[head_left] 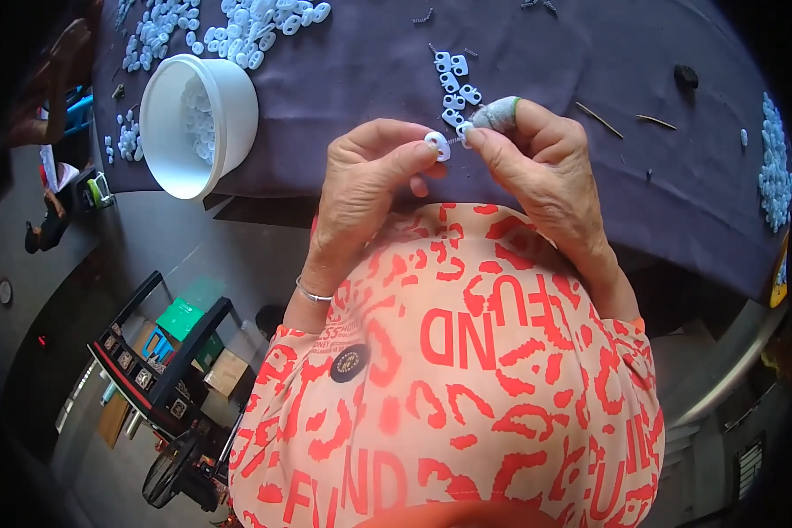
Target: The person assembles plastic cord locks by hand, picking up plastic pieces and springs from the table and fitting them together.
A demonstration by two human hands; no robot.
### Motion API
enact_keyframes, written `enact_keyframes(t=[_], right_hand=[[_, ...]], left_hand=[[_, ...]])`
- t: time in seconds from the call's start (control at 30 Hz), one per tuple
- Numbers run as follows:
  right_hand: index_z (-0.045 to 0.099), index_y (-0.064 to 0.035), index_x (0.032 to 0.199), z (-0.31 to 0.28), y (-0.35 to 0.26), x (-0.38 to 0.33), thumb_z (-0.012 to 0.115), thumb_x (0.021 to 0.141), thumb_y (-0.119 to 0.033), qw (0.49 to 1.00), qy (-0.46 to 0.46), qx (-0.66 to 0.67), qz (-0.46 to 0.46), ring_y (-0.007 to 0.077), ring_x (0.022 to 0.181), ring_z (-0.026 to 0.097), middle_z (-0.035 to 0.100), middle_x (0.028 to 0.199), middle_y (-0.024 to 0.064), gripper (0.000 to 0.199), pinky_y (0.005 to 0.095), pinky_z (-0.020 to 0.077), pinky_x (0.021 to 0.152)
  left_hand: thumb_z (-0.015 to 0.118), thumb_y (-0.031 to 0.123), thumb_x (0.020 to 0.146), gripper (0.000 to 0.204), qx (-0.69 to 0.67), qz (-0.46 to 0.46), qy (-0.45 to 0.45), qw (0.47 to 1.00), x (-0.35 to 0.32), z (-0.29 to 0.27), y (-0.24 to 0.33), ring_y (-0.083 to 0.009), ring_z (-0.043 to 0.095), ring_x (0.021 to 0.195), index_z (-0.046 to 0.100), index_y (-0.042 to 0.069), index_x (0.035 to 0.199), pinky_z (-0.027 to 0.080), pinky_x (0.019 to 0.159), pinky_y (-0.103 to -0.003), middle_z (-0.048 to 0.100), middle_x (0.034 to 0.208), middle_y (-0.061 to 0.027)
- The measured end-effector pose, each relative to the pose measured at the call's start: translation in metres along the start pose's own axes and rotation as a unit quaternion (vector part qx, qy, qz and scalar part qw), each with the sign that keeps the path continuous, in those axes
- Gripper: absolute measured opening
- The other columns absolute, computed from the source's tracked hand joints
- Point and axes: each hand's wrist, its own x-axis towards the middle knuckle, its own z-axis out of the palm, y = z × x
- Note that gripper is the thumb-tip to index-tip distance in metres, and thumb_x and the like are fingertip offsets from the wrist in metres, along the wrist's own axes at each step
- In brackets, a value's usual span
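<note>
Between the thumb and fingers of my left hand (370, 172) is a white oval plastic piece (442, 148) with holes in it. My right hand (546, 158) pinches a smaller white plastic piece (463, 130), partly hidden by the fingertips. A thin metal spring (453, 141) shows in the narrow gap between the two pieces. A pale wrap (498, 114) covers one right finger. Just beyond my hands, several white plastic pieces (451, 83) lie in a loose cluster on the dark cloth (352, 79), with a small spring (471, 52) beside them.
A white tub (242, 110) with pale pieces inside stands at left. Behind it spreads a heap of white oval pieces (260, 22). Two thin sticks (600, 121), a black lump (686, 77) and a pile of small pale pieces (774, 167) lie to the right.
</note>
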Motion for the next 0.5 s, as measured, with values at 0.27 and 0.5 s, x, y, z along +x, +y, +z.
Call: enact_keyframes(t=[0.27,0.5], right_hand=[[0.062,0.0014,0.087,0.0014,0.0016,0.0004,0.062,0.085,-0.010,1.000,0.002,0.008,0.015,0.0017,0.056,0.046,0.058,0.068,-0.0017,0.011,0.0163,0.0350,0.049],[0.062,0.0016,0.088,0.0030,0.0018,0.0009,0.062,0.085,-0.009,1.000,-0.001,0.012,0.016,0.0011,0.056,0.045,0.058,0.067,-0.0020,0.012,0.0160,0.0337,0.048]], left_hand=[[0.063,0.004,0.082,0.012,-0.014,0.001,0.002,1.000,0.0005,-0.0020,-0.0021,-0.0137,0.064,0.069,0.062,0.000,0.093,0.049,0.054,-0.021,0.065,0.081,-0.0093],[0.064,0.005,0.082,0.012,-0.014,0.008,0.001,1.000,0.0002,-0.0026,-0.0017,-0.0137,0.064,0.069,0.062,0.000,0.093,0.049,0.054,-0.021,0.065,0.082,-0.0095]])
